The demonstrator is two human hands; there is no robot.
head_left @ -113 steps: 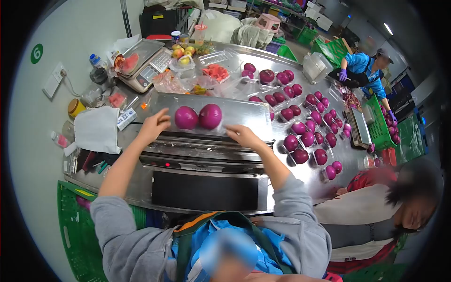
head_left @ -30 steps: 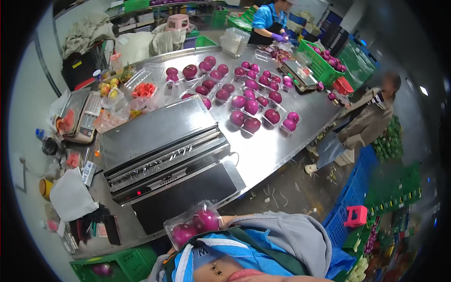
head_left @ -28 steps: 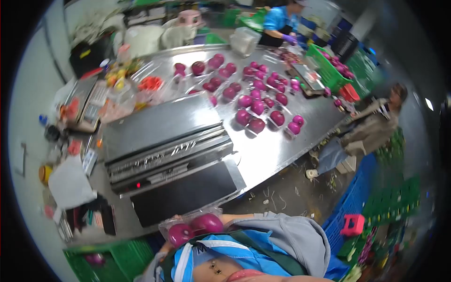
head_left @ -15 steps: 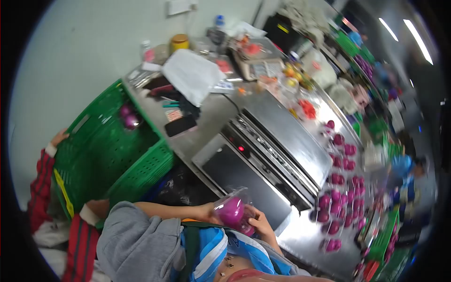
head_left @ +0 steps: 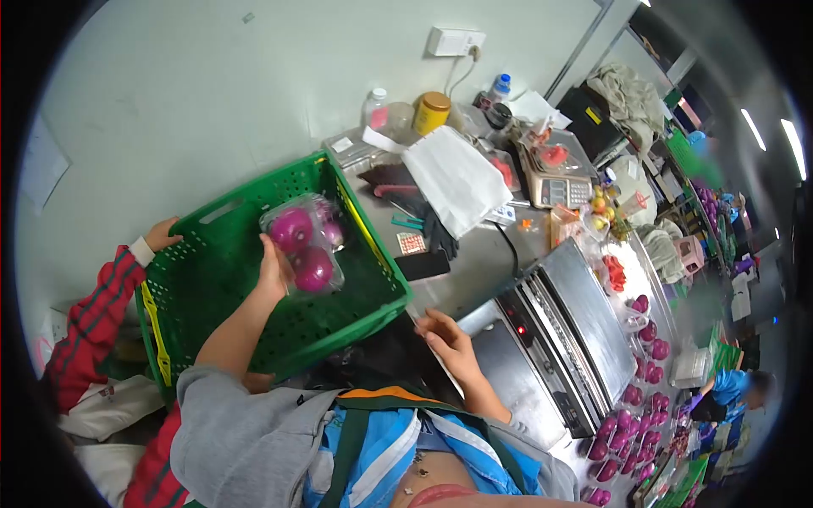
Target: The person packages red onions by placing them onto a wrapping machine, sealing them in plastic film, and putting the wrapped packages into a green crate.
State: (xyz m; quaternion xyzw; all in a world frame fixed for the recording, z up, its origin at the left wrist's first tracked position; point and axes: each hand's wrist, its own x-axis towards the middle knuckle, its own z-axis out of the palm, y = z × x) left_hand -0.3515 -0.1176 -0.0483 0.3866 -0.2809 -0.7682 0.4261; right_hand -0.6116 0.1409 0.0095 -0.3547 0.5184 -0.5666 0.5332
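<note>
The onion pack (head_left: 312,269) is in the left hand (head_left: 273,269), inside the crate (head_left: 347,334); whether it rests on the bottom is unclear. Pinched along one side only, it could tip or slip, or knock the other pack (head_left: 331,230) just behind. A tug from the co-worker's hand (head_left: 163,234) at the rim could shift the crate. The left arm stretches over the near wall; the right hand (head_left: 450,343), fingers loosely curled and seemingly holding nothing, hovers beside the surface (head_left: 474,284).

Left of centre, the onion pack (head_left: 302,248) hides most fingers of your left hand (head_left: 271,273), while the distant co-worker (head_left: 730,388) at lower right looks blurred.
</note>
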